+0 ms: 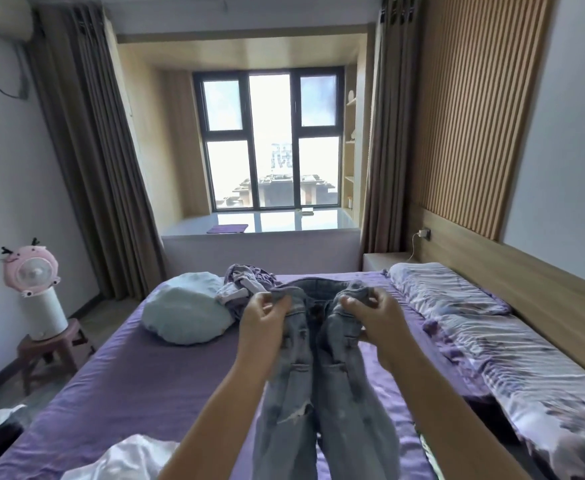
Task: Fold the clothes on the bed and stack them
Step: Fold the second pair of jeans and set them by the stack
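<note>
The left hand (263,318) has its fingers curled round one side of the waistband of a pair of pale blue, ripped denim jeans (319,368), pinching the cloth near the top. The right hand (376,323) grips the opposite side of the waistband the same way, thumb over the fabric. Between them the jeans are held up above the purple-sheeted bed (138,382), the two legs trailing toward 6 o'clock.

At 11 o'clock from the left hand lies a crumpled lilac-and-white garment (246,284), and at 9 o'clock beside that, a round pale blue cushion (187,313). At 7 o'clock, near the lower edge, sits a white satin cloth (124,459). At 3 o'clock from the right hand, a purple-and-white patterned quilt (485,341) runs along the wooden headboard (540,282).
</note>
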`<state>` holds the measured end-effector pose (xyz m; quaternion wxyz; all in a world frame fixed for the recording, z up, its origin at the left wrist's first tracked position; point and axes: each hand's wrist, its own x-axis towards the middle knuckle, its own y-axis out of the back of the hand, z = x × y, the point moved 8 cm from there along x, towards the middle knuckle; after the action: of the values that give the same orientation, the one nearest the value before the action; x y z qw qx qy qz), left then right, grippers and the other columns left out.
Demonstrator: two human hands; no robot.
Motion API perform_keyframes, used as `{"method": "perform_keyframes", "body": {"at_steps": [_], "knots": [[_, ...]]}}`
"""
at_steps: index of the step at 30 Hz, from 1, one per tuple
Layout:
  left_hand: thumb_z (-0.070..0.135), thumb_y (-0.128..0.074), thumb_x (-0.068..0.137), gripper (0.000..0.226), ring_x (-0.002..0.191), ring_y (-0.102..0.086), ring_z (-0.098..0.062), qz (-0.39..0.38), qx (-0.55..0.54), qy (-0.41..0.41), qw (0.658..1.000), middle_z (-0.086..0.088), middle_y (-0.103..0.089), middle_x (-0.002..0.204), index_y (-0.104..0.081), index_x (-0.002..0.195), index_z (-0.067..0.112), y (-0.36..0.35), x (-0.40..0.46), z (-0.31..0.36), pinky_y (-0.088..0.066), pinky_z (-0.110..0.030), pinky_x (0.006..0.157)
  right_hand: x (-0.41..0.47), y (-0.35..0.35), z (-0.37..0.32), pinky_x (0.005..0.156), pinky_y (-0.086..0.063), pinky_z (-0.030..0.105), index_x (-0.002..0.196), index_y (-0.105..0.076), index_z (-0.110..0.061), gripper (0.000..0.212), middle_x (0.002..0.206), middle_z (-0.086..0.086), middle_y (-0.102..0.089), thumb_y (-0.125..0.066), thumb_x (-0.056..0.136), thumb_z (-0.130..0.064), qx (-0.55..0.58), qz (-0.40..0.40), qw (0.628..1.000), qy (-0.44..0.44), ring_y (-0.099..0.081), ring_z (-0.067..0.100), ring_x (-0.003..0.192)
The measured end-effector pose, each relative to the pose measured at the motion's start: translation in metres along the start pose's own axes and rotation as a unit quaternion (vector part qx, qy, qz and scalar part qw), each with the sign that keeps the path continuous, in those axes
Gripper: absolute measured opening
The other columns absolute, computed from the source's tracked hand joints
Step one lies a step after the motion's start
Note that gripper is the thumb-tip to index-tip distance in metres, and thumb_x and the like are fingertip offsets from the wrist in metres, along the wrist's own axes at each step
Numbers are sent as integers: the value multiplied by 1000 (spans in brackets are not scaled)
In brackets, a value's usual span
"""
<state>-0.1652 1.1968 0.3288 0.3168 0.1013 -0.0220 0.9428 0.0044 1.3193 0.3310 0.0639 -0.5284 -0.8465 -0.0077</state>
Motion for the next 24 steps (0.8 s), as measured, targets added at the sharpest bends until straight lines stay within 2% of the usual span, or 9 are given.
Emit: {"method": "perform_keyframes", "body": {"at_steps": [2,5,6,9,13,16,19,23,24], "knots": [[21,-67,87,1,81,-68,-26,-26,2,-47,999,-3,-73,81,-67,87,20,-15,-20,5,-54,-46,80,-20,-23,2,80,-57,40,100,-62,-10,24,94,11,-70,-70,79,-3,-14,-33,999,31,-68,27,88],[37,-62,83,13,71,-63,-14,-23,30,-82,996,4,-71,74,-69,84,27,-16,-39,2,-50,-37,72,-44,-37,1,77,-46,8,102,-61,-24,30,92,-13,-68,-69,79,-6,-168,-22,976,135,-63,-2,85],[37,-63,84,11,68,-61,-10,-18,30,-83,996,6,-71,72,-70,82,29,-13,-41,-1,-49,-32,70,-50,-36,0,74,-42,4,103,-59,-31,35,90,-20,-65,-69,79,-8,-188,-4,970,157,-59,-9,83],[27,-66,87,14,62,-58,-1,10,48,-85,995,13,-70,68,-71,76,33,-2,-43,-6,-44,-18,61,-62,-34,5,76,-48,15,106,-59,-33,35,90,-25,-62,-70,80,-12,-198,34,964,174,-58,-8,84],[27,-65,88,17,60,-56,1,22,29,-76,996,11,-70,67,-71,73,31,-1,-47,-11,-45,-21,61,-70,-44,12,86,-49,33,121,-58,-20,39,108,-7,-65,-69,83,-17,-220,55,956,188,-60,11,97],[30,-64,90,15,60,-53,-4,37,-5,-82,996,8,-69,66,-71,76,28,1,-51,-12,-46,-29,63,-74,-47,11,83,-50,33,127,-59,-19,42,109,-5,-60,-68,85,-21,-228,75,948,208,-58,14,96],[28,-63,91,18,57,-49,-4,57,-34,-85,994,9,-65,62,-70,74,27,3,-52,-13,-43,-26,59,-80,-50,10,72,-52,32,127,-59,-26,40,104,-9,-50,-65,88,-24,-241,78,942,219,-57,10,85],[36,-67,87,17,70,-61,-8,-33,-89,-73,993,3,-70,75,-68,85,20,-14,-52,-8,-51,-28,68,-85,-69,16,81,-50,28,137,-47,-18,47,108,-6,-41,-57,91,-12,-239,14,943,230,-57,15,96],[41,-72,80,26,76,-65,-10,-57,-87,-64,992,2,-71,83,-67,92,19,-17,-50,-7,-53,-27,72,-86,-75,17,86,-49,28,137,-45,-16,49,112,-4,-43,-54,90,-5,-221,-16,947,233,-56,16,102]]}}
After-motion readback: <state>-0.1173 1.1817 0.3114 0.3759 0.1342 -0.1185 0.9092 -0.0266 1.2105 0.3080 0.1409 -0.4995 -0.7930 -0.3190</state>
